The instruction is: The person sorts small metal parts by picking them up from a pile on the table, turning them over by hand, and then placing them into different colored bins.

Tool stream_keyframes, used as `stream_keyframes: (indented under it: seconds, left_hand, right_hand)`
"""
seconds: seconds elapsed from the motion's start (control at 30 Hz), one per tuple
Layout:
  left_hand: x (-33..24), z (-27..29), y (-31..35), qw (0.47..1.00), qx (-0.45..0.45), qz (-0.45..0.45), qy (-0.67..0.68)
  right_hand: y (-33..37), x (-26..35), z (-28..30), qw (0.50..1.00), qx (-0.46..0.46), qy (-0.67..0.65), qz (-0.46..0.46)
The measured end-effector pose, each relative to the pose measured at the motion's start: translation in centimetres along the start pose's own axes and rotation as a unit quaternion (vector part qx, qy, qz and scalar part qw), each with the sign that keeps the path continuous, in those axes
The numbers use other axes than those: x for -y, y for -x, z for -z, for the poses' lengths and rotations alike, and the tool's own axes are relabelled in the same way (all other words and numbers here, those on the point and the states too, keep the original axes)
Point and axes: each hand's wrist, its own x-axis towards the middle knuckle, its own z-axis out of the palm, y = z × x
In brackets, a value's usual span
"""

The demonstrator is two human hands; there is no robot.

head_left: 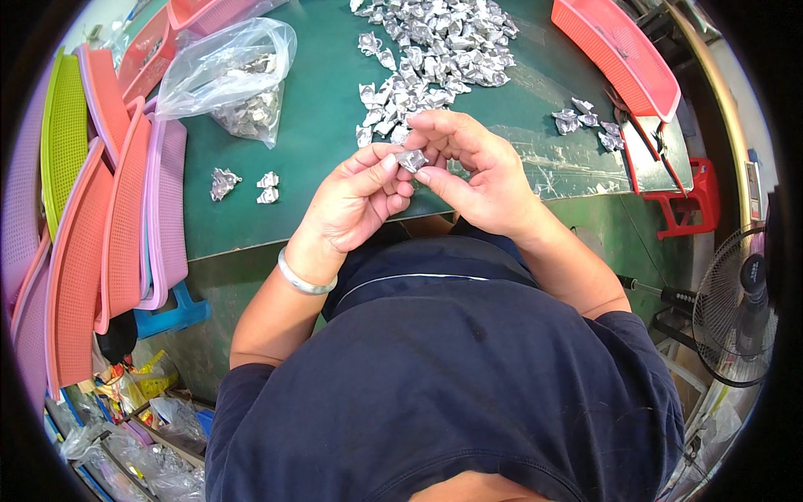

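Note:
Between my two hands, just above the table's near edge, is a small silver metal casting. My left hand pinches it between thumb and fingertips. My right hand curls around its other side, the thumb tip against the casting and the fingers bent over it. A large heap of similar castings spreads over the green table beyond my hands. To the left lie a loose casting and a couple of lighter ones.
A clear plastic bag with castings sits at the left. Stacked pink, purple and green baskets line the left side. At the right are a pink basket, several castings, a red stool and a black fan.

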Motion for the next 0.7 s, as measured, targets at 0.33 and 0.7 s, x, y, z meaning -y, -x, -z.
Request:
stream_keyframes:
  seconds: [0.33, 0.7]
  left_hand:
    - [-0.5, 0.0, 0.3, 0.997, -0.053, -0.048, -0.001]
    - [-0.6, -0.8, 0.4, 0.992, -0.105, -0.03, -0.055]
  right_hand:
    - [-1.6, -1.5, 1.8, 0.945, -0.033, 0.325, 0.021]
    - [-3.7, -2.1, 1.3, 0.882, 0.028, 0.464, 0.079]
